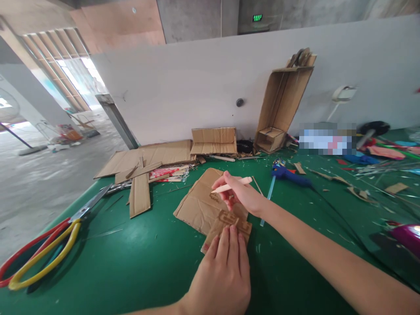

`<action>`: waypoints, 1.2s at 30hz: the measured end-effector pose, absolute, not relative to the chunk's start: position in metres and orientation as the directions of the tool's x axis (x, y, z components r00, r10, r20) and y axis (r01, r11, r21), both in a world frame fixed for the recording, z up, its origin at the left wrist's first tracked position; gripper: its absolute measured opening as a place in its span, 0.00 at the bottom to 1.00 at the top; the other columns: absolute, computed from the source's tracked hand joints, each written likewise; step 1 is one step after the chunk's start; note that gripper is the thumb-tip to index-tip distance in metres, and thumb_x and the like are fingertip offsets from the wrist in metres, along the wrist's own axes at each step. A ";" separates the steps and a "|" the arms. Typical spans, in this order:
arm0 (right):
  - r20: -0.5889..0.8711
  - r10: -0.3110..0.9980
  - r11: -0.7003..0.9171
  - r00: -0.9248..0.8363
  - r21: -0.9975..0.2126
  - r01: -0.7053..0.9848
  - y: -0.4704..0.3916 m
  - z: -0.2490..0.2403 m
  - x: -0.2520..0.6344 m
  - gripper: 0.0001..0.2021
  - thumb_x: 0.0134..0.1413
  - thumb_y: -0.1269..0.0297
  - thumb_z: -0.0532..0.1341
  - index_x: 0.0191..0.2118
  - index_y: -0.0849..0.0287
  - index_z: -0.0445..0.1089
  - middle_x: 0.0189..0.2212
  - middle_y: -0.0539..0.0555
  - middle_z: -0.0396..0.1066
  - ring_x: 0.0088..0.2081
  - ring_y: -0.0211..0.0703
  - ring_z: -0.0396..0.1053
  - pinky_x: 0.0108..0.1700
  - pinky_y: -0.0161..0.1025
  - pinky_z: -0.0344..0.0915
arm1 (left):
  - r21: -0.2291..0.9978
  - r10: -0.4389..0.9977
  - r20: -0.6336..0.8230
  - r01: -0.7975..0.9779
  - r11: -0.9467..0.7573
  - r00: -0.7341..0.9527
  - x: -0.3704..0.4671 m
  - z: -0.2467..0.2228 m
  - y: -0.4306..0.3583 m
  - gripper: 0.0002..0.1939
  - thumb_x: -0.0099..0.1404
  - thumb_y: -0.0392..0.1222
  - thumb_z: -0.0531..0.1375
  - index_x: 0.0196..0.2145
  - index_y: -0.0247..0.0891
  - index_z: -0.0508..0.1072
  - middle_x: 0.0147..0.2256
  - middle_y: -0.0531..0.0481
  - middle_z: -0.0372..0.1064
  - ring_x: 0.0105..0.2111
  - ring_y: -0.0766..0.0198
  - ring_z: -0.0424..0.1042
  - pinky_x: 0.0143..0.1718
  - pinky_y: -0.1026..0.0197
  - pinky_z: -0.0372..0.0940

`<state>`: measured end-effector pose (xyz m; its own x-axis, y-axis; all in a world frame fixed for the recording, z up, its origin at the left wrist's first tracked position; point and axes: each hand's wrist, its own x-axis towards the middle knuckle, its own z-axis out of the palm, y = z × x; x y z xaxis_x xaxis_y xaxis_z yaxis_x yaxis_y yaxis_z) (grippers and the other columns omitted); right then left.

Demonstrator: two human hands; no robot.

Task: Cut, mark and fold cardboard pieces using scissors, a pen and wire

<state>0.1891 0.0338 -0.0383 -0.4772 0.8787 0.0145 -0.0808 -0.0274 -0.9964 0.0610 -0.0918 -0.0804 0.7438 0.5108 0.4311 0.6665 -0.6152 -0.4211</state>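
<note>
My right hand [241, 192] is closed around a pale marker pen [241, 181]. Its tip points left, close above or on a bent cardboard sheet [193, 205], beside a small dark outlined mark. Flat on a smaller cardboard piece [211, 238] lies my left hand [225, 267], fingers stretched out. That piece has raised or cut-out shapes along its far edge and overlaps the near side of the larger sheet; the fingers hide part of it.
Large red-and-yellow-handled scissors [70, 229] lie at left, by cardboard strips [140, 197]. A blue glue gun [290, 175] with its cord lies right. Behind, a tall cardboard box [278, 100] leans against a white panel [183, 92]. Scraps cover the green table [131, 267] at right.
</note>
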 end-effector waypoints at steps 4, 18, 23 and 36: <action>0.014 0.867 -0.022 -0.499 -0.998 -0.066 0.032 -0.041 0.188 0.26 0.52 0.39 0.53 0.32 0.60 0.69 0.19 0.47 0.60 0.18 0.31 0.59 0.16 0.30 0.61 | -0.427 0.498 0.446 0.666 -0.612 0.744 0.061 -0.079 -0.092 0.19 0.65 0.39 0.52 0.49 0.24 0.69 0.48 0.34 0.70 0.48 0.46 0.70 0.42 0.53 0.68; -0.004 0.856 -0.045 -0.517 -0.997 -0.067 0.033 -0.046 0.185 0.27 0.53 0.38 0.51 0.31 0.60 0.68 0.19 0.47 0.59 0.18 0.32 0.58 0.16 0.29 0.58 | -0.413 0.525 0.411 0.666 -0.622 0.745 0.062 -0.081 -0.090 0.20 0.65 0.40 0.52 0.51 0.24 0.68 0.50 0.33 0.69 0.49 0.46 0.69 0.42 0.53 0.69; 0.007 0.868 -0.029 -0.497 -0.998 -0.065 0.033 -0.044 0.188 0.26 0.53 0.39 0.51 0.32 0.60 0.69 0.19 0.47 0.60 0.18 0.32 0.58 0.16 0.29 0.60 | -0.416 0.523 0.417 0.668 -0.618 0.743 0.062 -0.080 -0.089 0.20 0.64 0.39 0.52 0.50 0.24 0.68 0.49 0.33 0.69 0.49 0.45 0.69 0.42 0.53 0.69; 0.002 0.734 0.357 -0.679 -0.851 0.384 0.020 -0.037 0.174 0.17 0.53 0.53 0.57 0.21 0.59 0.61 0.17 0.46 0.63 0.20 0.32 0.58 0.20 0.30 0.50 | -0.406 0.531 0.399 0.664 -0.628 0.747 0.062 -0.079 -0.090 0.19 0.65 0.38 0.52 0.51 0.25 0.70 0.48 0.35 0.71 0.47 0.47 0.71 0.43 0.53 0.69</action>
<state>0.1738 0.0203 -0.0372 -0.6787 0.7344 0.0017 0.3845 0.3573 -0.8512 0.0623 -0.0902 -0.0789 0.7473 0.5314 0.3988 0.6635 -0.6282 -0.4063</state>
